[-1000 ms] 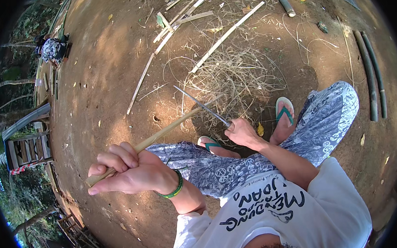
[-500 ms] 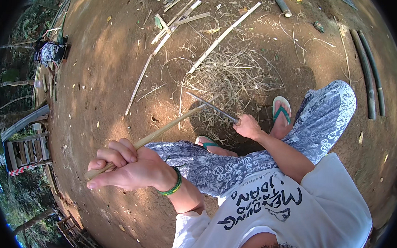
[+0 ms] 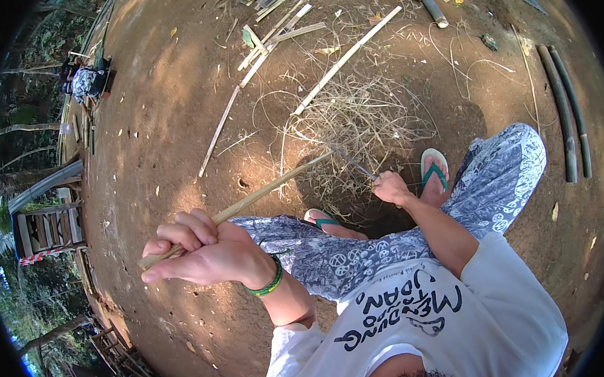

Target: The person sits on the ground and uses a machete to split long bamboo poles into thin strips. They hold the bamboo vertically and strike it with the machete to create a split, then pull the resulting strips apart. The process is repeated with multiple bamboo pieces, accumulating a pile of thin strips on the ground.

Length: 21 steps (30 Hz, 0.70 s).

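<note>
My left hand [image 3: 206,253] is closed around the near end of a bamboo strip [image 3: 267,188], which slants away to the right above my lap. The strip's far tip meets the blade of a knife [image 3: 356,163]. This blade is slightly blurred, so I cannot tell whether it presses on the strip. My right hand [image 3: 391,188] grips the knife's handle, mostly hidden by the fingers, near my sandalled feet. Below the blade lies a pile of thin curled bamboo shavings [image 3: 363,115] on the dirt ground.
Beyond the pile lie a long pale bamboo strip [image 3: 349,60] and several split pieces [image 3: 282,34]. Two dark bamboo poles [image 3: 564,114] rest at the right, and another pole [image 3: 426,0] at the far side. A wooden structure [image 3: 49,230] stands at the left edge.
My right hand has moved a little away and to the right, bringing the blade from across the strip to its far tip. My left hand keeps its grip.
</note>
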Available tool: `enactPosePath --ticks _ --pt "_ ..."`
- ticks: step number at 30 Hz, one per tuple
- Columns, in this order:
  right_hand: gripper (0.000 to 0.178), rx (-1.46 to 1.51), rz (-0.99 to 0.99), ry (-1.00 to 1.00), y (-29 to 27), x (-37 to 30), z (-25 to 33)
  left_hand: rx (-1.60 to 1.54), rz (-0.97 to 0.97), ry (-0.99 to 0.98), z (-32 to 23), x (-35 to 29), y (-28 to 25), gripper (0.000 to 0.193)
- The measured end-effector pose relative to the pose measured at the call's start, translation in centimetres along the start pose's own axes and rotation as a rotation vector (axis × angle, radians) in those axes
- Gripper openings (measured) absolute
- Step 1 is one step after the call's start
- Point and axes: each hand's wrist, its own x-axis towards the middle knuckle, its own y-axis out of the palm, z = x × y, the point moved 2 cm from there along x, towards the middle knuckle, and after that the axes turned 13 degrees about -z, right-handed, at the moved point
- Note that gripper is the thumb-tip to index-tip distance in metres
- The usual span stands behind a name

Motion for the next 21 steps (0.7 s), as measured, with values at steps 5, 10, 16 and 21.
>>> enactPosePath --ticks 5,10,16,21 --pt "0.033 0.136 0.171 0.341 0.1 1.3 0.1 -0.025 0.021 -0.012 0.1 -0.2 0.0 0.052" --pt "0.027 -0.097 -0.023 -0.066 -0.3 2.0 1.8 -0.024 -0.006 -0.017 -0.3 -0.5 -0.2 0.052" --pt "0.022 0.054 0.079 0.237 -1.8 2.2 2.6 0.052 -0.031 0.164 -0.3 0.1 -0.3 0.049" --pt "0.016 0.121 -0.132 -0.247 0.7 0.3 4.4 0.124 -0.107 0.164 -1.1 -0.2 0.3 0.044"
